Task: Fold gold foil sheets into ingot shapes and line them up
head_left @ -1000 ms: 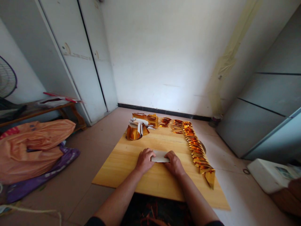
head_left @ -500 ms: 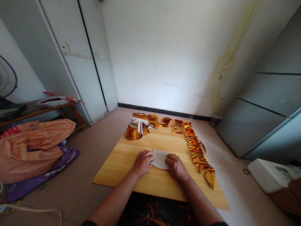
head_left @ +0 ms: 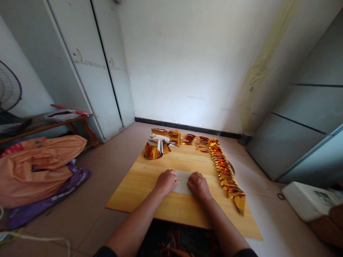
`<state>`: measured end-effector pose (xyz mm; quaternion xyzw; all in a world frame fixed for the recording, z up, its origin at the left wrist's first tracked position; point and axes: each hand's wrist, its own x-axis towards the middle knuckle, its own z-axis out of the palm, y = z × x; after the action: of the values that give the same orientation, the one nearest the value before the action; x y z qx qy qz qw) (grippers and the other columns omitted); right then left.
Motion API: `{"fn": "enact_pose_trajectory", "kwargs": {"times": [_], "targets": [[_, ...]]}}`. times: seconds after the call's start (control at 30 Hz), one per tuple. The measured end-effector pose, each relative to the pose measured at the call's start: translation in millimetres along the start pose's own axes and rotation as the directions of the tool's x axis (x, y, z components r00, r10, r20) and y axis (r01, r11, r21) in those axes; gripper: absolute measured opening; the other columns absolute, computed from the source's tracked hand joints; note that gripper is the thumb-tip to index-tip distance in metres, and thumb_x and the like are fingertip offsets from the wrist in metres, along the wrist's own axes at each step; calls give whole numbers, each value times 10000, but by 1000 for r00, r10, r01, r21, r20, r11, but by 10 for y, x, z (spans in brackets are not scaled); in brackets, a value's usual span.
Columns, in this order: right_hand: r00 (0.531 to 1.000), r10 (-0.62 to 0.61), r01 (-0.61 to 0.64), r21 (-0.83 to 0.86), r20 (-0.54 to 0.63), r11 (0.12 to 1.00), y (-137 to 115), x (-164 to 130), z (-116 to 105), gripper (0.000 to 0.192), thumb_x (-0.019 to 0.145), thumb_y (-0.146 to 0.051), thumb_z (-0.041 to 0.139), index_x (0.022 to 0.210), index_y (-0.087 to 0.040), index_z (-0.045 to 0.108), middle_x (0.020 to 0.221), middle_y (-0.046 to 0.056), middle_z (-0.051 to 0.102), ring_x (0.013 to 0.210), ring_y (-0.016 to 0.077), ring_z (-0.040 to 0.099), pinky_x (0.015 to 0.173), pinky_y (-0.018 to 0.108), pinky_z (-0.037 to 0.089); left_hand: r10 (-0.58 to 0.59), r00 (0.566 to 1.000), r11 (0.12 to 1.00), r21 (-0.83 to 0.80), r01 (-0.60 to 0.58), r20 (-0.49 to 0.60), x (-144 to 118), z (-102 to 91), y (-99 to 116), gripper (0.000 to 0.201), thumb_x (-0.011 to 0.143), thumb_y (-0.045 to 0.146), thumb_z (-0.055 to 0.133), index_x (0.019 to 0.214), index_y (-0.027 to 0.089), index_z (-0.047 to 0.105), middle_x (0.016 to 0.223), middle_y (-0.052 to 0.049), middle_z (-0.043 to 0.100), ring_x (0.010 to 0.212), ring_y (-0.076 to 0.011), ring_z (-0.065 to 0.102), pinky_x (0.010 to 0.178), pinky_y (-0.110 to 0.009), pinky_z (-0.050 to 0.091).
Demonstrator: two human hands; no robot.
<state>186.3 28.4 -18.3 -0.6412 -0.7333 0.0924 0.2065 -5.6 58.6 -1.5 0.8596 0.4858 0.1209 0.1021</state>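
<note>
A pale sheet of paper [head_left: 183, 182] lies on the wooden board [head_left: 134, 194] in front of me, its white-grey side up. My left hand [head_left: 167, 181] is closed at the sheet's left edge, fingers curled down onto it. On the opposite edge, my right hand [head_left: 198, 185] is closed the same way, knuckles up. Both sets of fingertips are partly hidden. To the right of my right hand, a long row of folded gold foil papers [head_left: 223, 171] runs along the board.
At the board's far left are stacks of gold foil paper [head_left: 174, 137] and a curled gold foil bundle [head_left: 153, 150]. Smaller folded gold pieces [head_left: 188, 139] lie at the far edge. A white box [head_left: 305, 200] stands right on the floor; orange and purple bags [head_left: 45, 167] lie left.
Both hands have shifted slightly on the paper; the left moved a little right and the right a little left, covering more of the sheet. The other items stay in place.
</note>
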Motion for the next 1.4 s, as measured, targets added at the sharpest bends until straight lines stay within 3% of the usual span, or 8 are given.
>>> {"fn": "enact_pose_trajectory", "kwargs": {"times": [0.13, 0.27, 0.67, 0.8, 0.93, 1.13, 1.27, 1.4], "targets": [[996, 84, -84, 9, 15, 996, -4, 91, -11, 508, 663, -142, 590, 1164, -215, 548, 1248, 80, 524, 1108, 232, 467, 843, 296, 373, -21, 992, 1000, -16, 19, -128, 1, 139, 57, 128, 790, 165, 540, 702, 197, 627, 866, -52, 592, 884, -183, 530, 780, -290, 416], [977, 161, -157, -40, 139, 987, -89, 232, -87, 684, 612, -157, 618, 1277, -228, 475, 1198, 83, 563, 1089, 256, 477, 825, 331, 376, -49, 984, 994, -105, 31, -173, -12, 179, 18, 84, 757, 154, 580, 687, 201, 584, 891, -36, 563, 904, -170, 517, 800, -274, 411], [954, 190, -171, -99, 232, 980, -143, 386, -107, 290, 653, -185, 603, 935, -235, 644, 1057, 64, 583, 1026, 238, 507, 763, 315, 357, -52, 980, 981, -191, 14, -193, -22, 221, -48, 31, 745, 216, 626, 775, 213, 629, 931, -20, 528, 904, -157, 508, 789, -264, 409], [955, 173, -182, 15, 239, 983, -173, 425, -152, 327, 641, -158, 615, 958, -236, 608, 1019, 26, 616, 970, 205, 545, 747, 288, 366, -37, 978, 985, -172, 1, -206, -31, 220, -55, 57, 749, 233, 632, 802, 221, 649, 938, -25, 531, 918, -165, 507, 807, -273, 408], [951, 175, -216, 144, 255, 966, -174, 477, -180, 540, 614, -103, 630, 1132, -216, 524, 959, 17, 635, 838, 160, 584, 680, 235, 376, -58, 978, 985, -172, 23, -202, -28, 216, -54, 59, 747, 227, 633, 802, 226, 657, 930, -22, 527, 916, -164, 509, 811, -273, 412], [990, -13, 7, 48, 142, 999, -116, 387, -38, 488, 643, -23, 517, 1099, -193, 554, 930, 28, 644, 849, 152, 570, 728, 241, 368, -81, 975, 983, -177, 44, -208, -25, 210, -40, 109, 724, 198, 647, 828, 209, 613, 922, -23, 525, 903, -170, 510, 814, -291, 433], [976, -192, 203, -111, 107, 973, -84, 249, -12, 294, 704, -73, 521, 939, -210, 632, 933, 46, 641, 921, 191, 531, 758, 280, 338, -71, 959, 983, -184, 20, -273, -30, 230, -34, 403, 701, 147, 655, 1079, 226, 540, 1027, -41, 523, 998, -197, 495, 882, -345, 442], [959, -268, 280, -183, 88, 942, -103, 153, -55, 270, 751, -99, 532, 955, -235, 646, 913, 46, 619, 902, 195, 511, 726, 283, 314, -12, 955, 986, -165, -39, -298, -40, 285, -55, 618, 707, 97, 629, 1265, 293, 448, 1185, -55, 458, 1120, -208, 460, 942, -368, 428]]}}
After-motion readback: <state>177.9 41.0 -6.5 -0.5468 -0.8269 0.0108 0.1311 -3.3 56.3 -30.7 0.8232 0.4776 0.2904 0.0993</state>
